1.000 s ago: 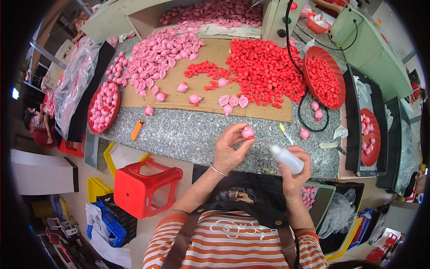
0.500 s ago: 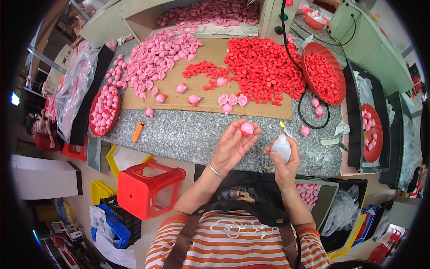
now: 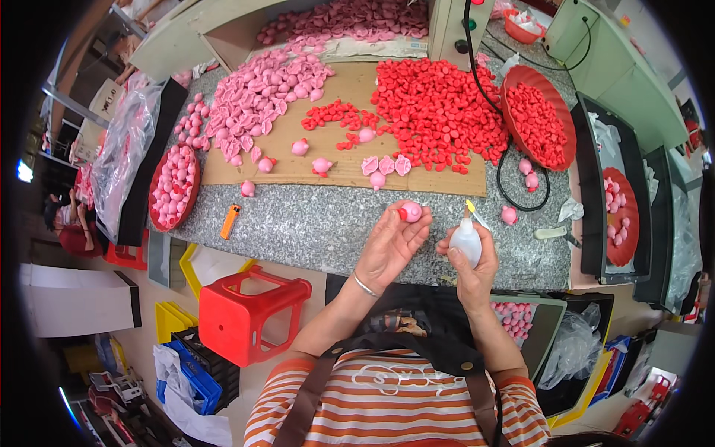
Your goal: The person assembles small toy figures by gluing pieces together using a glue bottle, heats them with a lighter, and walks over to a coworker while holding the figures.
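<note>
My left hand (image 3: 389, 252) pinches a small round pink plastic piece (image 3: 412, 211) with a red part on its left side, between thumb and fingers. To its right, my right hand (image 3: 478, 274) is wrapped round a white squeeze bottle (image 3: 465, 242), which stands upright with its narrow tip and yellow end (image 3: 470, 206) pointing up. Bottle and pink piece are apart. Beyond my hands, several pink pieces with red parts (image 3: 322, 166) lie on a cardboard sheet (image 3: 287, 173), near a heap of pink shells (image 3: 261, 97) and a heap of small red parts (image 3: 432, 104).
A red bowl of pink pieces (image 3: 173, 186) stands at the left, a red bowl of red parts (image 3: 540, 123) at the right. An orange lighter (image 3: 230, 222) lies on the grey speckled table (image 3: 305, 231). A black cable (image 3: 500, 179) loops at the right. A red stool (image 3: 238, 320) stands below the table.
The pink piece has turned slightly in my left fingers, so its red part faces more to the left. My right hand with the bottle has barely moved.
</note>
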### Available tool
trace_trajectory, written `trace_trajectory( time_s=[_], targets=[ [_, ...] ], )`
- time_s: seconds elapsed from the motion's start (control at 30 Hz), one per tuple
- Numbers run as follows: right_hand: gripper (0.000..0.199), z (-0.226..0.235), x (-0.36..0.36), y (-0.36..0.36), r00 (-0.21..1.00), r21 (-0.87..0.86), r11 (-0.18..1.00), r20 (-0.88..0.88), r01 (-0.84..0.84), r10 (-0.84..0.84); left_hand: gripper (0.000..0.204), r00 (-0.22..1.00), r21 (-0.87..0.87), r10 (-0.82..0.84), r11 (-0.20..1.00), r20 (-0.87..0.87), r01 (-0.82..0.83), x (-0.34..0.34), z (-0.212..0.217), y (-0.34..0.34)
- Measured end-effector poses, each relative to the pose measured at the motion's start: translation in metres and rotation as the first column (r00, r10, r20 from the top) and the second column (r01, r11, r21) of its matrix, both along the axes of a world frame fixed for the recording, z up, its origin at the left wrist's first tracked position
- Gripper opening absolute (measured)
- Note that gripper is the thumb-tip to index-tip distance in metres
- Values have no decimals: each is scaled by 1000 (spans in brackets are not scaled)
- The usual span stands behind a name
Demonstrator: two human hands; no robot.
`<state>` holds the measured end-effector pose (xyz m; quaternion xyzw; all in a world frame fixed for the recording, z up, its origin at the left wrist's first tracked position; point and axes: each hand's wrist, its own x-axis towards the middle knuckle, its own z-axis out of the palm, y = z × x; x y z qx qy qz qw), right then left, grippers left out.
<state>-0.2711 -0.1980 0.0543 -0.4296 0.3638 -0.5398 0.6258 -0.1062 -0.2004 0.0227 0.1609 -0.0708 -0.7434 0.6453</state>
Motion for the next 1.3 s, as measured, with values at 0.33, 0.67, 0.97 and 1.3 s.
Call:
trace_trajectory(
  time_s=[0.33,0.67,0.97,1.3],
  targets=[
    [42,-1,4,-3,994,-76,996,-89,50,-56,32,993,11,-52,998,-104,54,1,0,1],
    [33,4,23,-18,986,-165,985,-146,57,-82,28,989,26,-103,994,-105,107,-12,0,6],
    [30,-5,19,-23,946,-257,964,-290,71,-147,20,990,60,-76,996,117,70,-21,8,12],
    [33,-14,11,-26,990,-107,993,-127,40,-54,15,943,25,61,997,328,-74,-20,22,8]
  ],
)
